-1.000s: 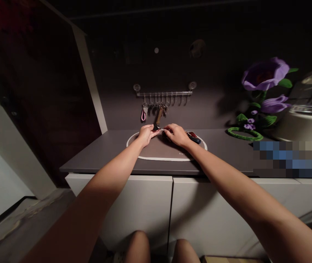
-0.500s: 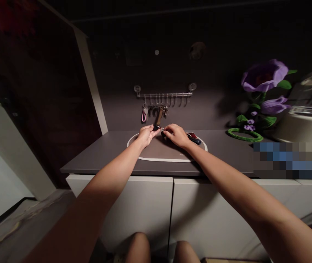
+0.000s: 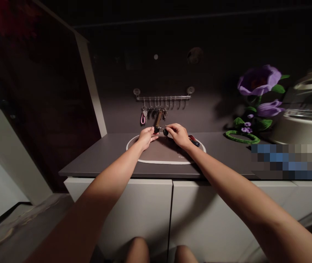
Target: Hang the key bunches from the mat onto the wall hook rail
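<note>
Over the oval mat (image 3: 156, 161), my left hand (image 3: 146, 138) pinches a black-headed key (image 3: 156, 129) between thumb and fingers. Facing it from the right, my right hand (image 3: 179, 136) grips a thin metal key ring (image 3: 164, 126) at its fingertips. A second dark key (image 3: 165, 132) hangs by the right fingertips. Behind the hands, several bunches of keys hang from a clear hook rail (image 3: 164, 98), one with a pink loop (image 3: 143, 118) and one with a brown strap (image 3: 159, 118). Partly behind my right hand, a dark item with a red part (image 3: 194, 140) lies on the mat.
The grey counter (image 3: 90, 153) runs above white cabinet doors (image 3: 136, 204). To the right stand purple artificial flowers (image 3: 261, 82) with a green ring base (image 3: 242, 137), and a large pale appliance (image 3: 298, 128). A dark door (image 3: 35, 91) is at the left.
My hands have drawn slightly apart, and the ring and dark key between them show more clearly. The view has tilted a little, so the scene sits slightly lower.
</note>
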### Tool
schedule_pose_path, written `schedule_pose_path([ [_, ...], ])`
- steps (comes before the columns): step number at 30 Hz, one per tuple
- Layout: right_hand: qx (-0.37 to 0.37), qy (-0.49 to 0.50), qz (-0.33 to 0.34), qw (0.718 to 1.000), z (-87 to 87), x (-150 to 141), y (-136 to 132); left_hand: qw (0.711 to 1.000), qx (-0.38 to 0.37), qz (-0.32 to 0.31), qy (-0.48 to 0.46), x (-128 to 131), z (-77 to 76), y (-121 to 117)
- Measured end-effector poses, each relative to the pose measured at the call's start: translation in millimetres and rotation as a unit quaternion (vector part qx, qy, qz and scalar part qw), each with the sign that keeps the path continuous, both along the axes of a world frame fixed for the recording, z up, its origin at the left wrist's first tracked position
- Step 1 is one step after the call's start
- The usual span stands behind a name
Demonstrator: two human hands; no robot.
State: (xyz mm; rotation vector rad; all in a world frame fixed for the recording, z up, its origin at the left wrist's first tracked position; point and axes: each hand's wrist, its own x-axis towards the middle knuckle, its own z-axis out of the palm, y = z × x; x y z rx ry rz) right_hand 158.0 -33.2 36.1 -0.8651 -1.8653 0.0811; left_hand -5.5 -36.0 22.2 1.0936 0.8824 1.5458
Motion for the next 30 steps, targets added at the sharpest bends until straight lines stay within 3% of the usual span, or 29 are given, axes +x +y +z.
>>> schedule_pose_path([
  [4, -0.020, 0.057, 0.016, 0.998, -0.5, 1, 3, 0.988, 0.034, 0.039, 0.143, 0, -6.7, 4],
  [8, -0.058, 0.105, 0.066, 0.991, -3.8, 2, 11, 0.969, 0.089, 0.040, 0.227, 2, -9.0, 4],
  [18, -0.151, 0.214, 0.144, 0.954, -3.1, 1, 13, 0.920, 0.195, 0.026, 0.339, 10, -7.6, 2],
  [23, -0.184, 0.258, 0.152, 0.936, 3.2, -1, 9, 0.898, 0.210, 0.076, 0.379, 11, -9.8, 3],
  [30, -0.171, 0.295, 0.132, 0.931, 14.2, -1, 28, 0.857, 0.215, 0.132, 0.450, 11, -14.0, 6],
])
